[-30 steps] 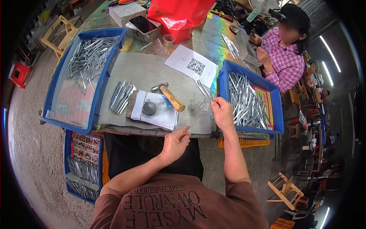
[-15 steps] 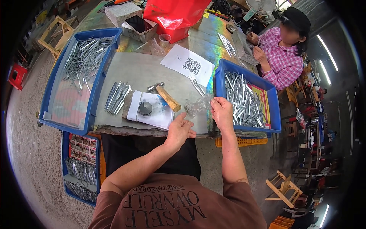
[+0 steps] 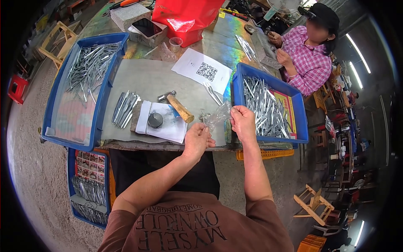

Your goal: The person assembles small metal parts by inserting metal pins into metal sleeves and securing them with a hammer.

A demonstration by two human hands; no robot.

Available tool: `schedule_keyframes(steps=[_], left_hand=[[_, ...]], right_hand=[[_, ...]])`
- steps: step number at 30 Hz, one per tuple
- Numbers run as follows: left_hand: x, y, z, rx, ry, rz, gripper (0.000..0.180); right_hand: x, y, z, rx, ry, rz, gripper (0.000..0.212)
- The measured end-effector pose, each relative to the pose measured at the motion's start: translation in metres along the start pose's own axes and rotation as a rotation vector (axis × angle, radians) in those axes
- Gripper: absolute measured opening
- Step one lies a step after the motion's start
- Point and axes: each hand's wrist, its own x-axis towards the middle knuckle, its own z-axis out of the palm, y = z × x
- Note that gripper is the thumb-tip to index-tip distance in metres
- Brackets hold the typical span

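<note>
A clear plastic bag (image 3: 218, 117) stretches between my two hands near the table's front edge. My right hand (image 3: 242, 122) pinches its right end. At the lower left corner, my left hand (image 3: 197, 140) is closed on the bag with fingertips together. Just behind the bag lies a small heap of tiny metal bits (image 3: 204, 116), partly covered by it. A hammer (image 3: 179, 108) with a wooden handle rests left of the bag, its head away from me. Beside it, a dark round metal piece (image 3: 155, 120) sits on white paper (image 3: 173, 130) over a block.
Blue trays of thin metal strips stand at left (image 3: 94, 143) and right (image 3: 302, 122). A bundle of strips (image 3: 125, 109) lies left of the block. Behind are a printed sheet (image 3: 189, 63), a red bag (image 3: 184, 21) and a phone (image 3: 147, 26). A co-worker (image 3: 308, 59) sits at far right.
My left hand has closed from spread fingers onto the bag's near left corner. The bag is now drawn out between both hands. The whole view has shifted slightly.
</note>
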Motion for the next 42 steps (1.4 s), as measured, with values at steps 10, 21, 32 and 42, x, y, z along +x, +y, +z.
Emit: schedule_keyframes(steps=[10,21,32,42], left_hand=[[0.003,-0.006,-0.001,0.015,0.000,0.033,0.004],[0.004,-0.013,-0.001,0.048,0.018,0.064,0.004],[0.001,-0.010,-0.001,0.012,0.036,0.062,0.011],[-0.034,0.000,-0.014,0.340,-0.113,0.213,0.030]], right_hand=[[0.010,0.002,-0.009,-0.276,-0.006,-0.154,0.020],[0.010,0.003,-0.011,-0.263,-0.055,-0.240,0.012],[0.007,0.002,-0.015,-0.278,-0.088,-0.284,0.015],[0.008,-0.003,-0.013,-0.215,-0.125,-0.234,0.014]])
